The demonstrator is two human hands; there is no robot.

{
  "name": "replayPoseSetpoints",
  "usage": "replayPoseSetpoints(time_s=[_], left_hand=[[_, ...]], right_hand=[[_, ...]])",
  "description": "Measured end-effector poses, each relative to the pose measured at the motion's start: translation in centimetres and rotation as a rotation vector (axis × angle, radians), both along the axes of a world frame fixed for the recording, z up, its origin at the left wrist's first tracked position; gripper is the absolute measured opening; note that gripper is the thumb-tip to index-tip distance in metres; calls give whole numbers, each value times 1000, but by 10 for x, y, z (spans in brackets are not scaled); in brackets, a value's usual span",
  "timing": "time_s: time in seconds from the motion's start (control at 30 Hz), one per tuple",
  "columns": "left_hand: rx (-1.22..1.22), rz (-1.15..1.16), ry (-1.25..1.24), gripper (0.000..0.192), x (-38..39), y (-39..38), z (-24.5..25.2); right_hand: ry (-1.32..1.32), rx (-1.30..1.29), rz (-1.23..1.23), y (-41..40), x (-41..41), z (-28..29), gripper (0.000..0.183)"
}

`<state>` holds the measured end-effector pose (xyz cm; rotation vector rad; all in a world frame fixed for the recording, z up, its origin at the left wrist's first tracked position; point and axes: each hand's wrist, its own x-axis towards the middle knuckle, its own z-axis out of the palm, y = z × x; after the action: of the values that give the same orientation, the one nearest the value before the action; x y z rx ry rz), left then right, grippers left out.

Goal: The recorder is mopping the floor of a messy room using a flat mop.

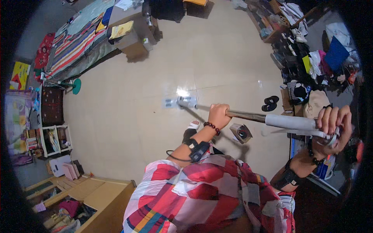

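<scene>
My left hand (219, 116) is wrapped around the pole (247, 115) of a long-handled flat mop, at about mid-length. Toward the top end, my right hand (333, 128) grips the mop beside a thick white sleeve (291, 121); a thin pale lever (303, 132) runs under that sleeve. What the right palm covers is hidden. The pole slants down to the left and reaches a flat, pale mop head (171, 102) lying on the tiled floor (137, 75). Dark beaded bracelets circle both wrists, and black devices are strapped to the forearms.
Black slippers (270, 103) and an open cardboard box (241, 133) lie on the floor to the right. Shoes and clothes pile (297, 70) along that side. Left are a striped bed (78, 55), a green round base (76, 86) and a wooden cabinet (107, 198).
</scene>
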<state>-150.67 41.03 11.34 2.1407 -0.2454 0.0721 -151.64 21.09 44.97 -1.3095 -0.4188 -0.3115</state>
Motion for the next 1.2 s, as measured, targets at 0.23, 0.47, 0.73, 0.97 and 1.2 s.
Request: replayPoseSetpoints(time_s=[0.23,0.47,0.73,0.97,1.2], left_hand=[[37,-183,179,24,-37,18,-13],[34,-337,257,18,-51,15,-8],[-32,-437,-1,31,-24,-19,12],[-101,-378,-42,6,54,-62,-34],[-60,-450,-64,28,18,-76,-9]], right_hand=[[136,159,-85,-6,4,-30,29],[-3,181,-32,-16,-60,-29,22],[-272,76,-226,-13,-127,-2,18],[-151,-126,-436,21,-115,-43,19],[-131,-32,-546,9,-107,-18,29]])
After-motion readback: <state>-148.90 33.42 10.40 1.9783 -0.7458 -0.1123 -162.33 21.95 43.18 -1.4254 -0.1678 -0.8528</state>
